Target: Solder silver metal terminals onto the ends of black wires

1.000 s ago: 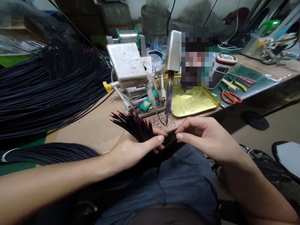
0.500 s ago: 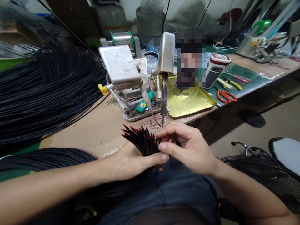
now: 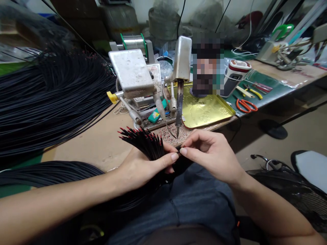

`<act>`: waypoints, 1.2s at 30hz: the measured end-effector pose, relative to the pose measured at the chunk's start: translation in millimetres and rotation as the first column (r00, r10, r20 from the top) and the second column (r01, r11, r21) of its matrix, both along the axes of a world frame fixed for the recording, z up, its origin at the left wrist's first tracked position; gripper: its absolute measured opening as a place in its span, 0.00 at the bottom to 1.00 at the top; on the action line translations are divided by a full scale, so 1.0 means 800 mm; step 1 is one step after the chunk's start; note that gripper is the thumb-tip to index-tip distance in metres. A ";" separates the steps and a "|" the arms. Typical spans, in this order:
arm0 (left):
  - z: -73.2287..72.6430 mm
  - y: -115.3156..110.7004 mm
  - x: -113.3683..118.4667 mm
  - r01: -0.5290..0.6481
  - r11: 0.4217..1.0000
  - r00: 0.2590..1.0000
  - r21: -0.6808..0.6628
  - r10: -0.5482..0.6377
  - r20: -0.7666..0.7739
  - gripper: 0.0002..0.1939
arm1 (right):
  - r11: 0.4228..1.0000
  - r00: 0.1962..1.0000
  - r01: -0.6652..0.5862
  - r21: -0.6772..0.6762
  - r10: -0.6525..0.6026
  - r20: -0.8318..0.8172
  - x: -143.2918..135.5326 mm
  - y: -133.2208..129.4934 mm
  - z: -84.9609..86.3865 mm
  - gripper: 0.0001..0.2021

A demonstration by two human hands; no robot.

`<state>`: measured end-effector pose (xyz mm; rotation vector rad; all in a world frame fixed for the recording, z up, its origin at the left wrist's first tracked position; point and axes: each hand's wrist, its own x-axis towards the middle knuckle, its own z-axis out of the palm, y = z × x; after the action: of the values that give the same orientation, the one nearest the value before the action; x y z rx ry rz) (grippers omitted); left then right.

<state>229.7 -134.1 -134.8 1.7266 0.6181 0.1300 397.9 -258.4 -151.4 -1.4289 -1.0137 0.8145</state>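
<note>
The left hand (image 3: 146, 165) is closed around the bundle of black cables (image 3: 145, 143) with red tips, in front of the desk (image 3: 84, 139), and the right hand (image 3: 213, 154) has its thumb and finger pinched together on the end of one cable (image 3: 180, 152), near the soldering iron (image 3: 179, 105).

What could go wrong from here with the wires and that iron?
- Burn: the right hand is close to the tip of the soldering iron; if hot, it could catch a knuckle.
- Scorched insulation: the wire bundle fans out of the left hand near that tip, so stray ends might touch it.
- Contamination: loose debris lies under the tip and could stick to wire ends.
</note>
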 end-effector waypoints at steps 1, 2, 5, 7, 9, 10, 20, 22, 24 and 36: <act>0.000 0.000 0.000 -0.004 1.000 1.000 0.006 0.004 0.002 0.15 | 1.000 0.999 -0.015 -0.021 0.014 -0.030 0.003 -0.001 0.001 0.06; 0.000 0.000 -0.001 -0.009 1.000 1.000 0.012 0.008 0.007 0.14 | 0.999 0.998 -0.034 -0.036 0.032 -0.061 0.006 -0.002 0.001 0.07; 0.000 0.000 -0.003 0.019 1.000 1.000 0.014 -0.020 0.017 0.14 | 0.995 0.982 -0.101 0.002 0.100 -0.162 0.010 -0.002 -0.003 0.08; 0.000 0.001 -0.004 0.045 0.999 0.999 -0.023 -0.045 0.007 0.14 | 0.987 0.966 -0.126 0.099 0.145 -0.214 0.006 0.001 -0.008 0.09; -0.003 0.002 -0.005 0.072 0.995 0.997 -0.062 -0.072 0.004 0.14 | 0.976 0.959 -0.120 0.182 0.161 -0.233 -0.001 0.005 -0.013 0.09; -0.005 0.002 -0.005 0.086 0.994 0.996 -0.071 -0.086 0.013 0.14 | 0.971 0.961 -0.111 0.211 0.158 -0.225 -0.003 0.006 -0.015 0.09; -0.020 0.003 -0.007 0.072 0.988 0.997 -0.135 -0.069 0.023 0.16 | 0.971 0.878 0.175 0.164 -0.229 0.419 0.076 0.043 0.007 0.07; -0.019 0.003 -0.009 0.083 0.993 0.997 -0.086 -0.082 0.010 0.17 | 0.980 0.789 0.186 0.070 -0.192 0.584 0.089 0.069 0.008 0.10; -0.017 0.004 -0.009 0.096 0.995 0.995 -0.026 -0.095 0.035 0.16 | 0.988 0.748 0.153 -0.028 -0.097 0.656 0.094 0.094 0.007 0.13; -0.014 0.007 -0.011 0.099 0.993 0.993 0.065 -0.094 -0.073 0.20 | 0.990 0.699 0.109 -0.091 -0.011 0.715 0.097 0.129 -0.011 0.03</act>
<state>220.9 -128.2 -145.8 1.8300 0.5852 0.0230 475.5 -155.3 -159.8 -1.9461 -1.5045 0.2419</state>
